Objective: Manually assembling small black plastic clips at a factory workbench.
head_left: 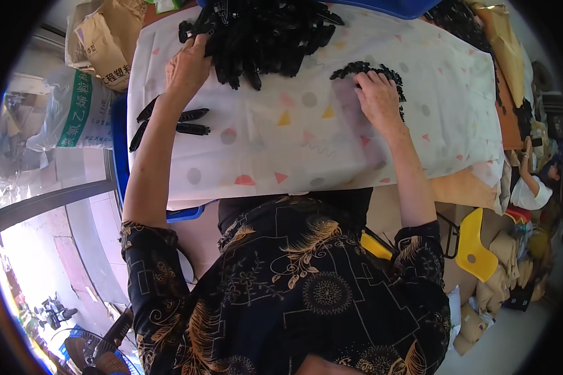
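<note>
A heap of long black plastic parts (263, 40) lies at the far middle of the cloth-covered table (256, 156). At the heap's left edge is my left hand (189, 65), its fingers bent against the black parts; what they grip is hidden. Several long black parts (192, 129) lie apart, beside and partly behind my left forearm. On the right, a smaller pile of tiny black pieces (355, 69) spreads in an arc. My right hand (380, 97) rests over this pile with fingers curled down into it; any piece between the fingertips is too small to make out.
A blue container (388, 7) stands at the table's far edge. Paper sacks (103, 47) and a plastic bag (75, 109) are at the left. More black parts (460, 25) lie far right. Another person (532, 190) is off to the right, near a yellow chair (475, 247).
</note>
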Motion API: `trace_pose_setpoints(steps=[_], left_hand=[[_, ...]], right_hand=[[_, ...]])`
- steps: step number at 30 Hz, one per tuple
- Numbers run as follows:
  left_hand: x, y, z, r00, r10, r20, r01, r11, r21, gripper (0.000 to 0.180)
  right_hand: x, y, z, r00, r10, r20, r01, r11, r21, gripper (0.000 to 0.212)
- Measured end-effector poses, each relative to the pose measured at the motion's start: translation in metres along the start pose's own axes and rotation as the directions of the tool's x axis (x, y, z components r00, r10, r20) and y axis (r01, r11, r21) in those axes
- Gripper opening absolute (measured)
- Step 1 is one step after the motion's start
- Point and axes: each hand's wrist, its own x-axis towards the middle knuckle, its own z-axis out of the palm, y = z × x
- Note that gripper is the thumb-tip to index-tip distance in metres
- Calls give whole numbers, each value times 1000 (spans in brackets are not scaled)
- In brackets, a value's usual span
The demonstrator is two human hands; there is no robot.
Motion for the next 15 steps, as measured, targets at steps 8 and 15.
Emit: trace_pose_setpoints(steps=[8, 15], left_hand=[[8, -1, 2, 998, 42, -48, -41, 999, 19, 42], [-40, 26, -9, 974, -143, 175, 212, 306, -928, 31]], right_hand=[[0, -7, -12, 834, 422, 355, -463, 188, 866, 23], [-16, -34, -36, 841, 324, 434, -398, -174, 901, 20]])
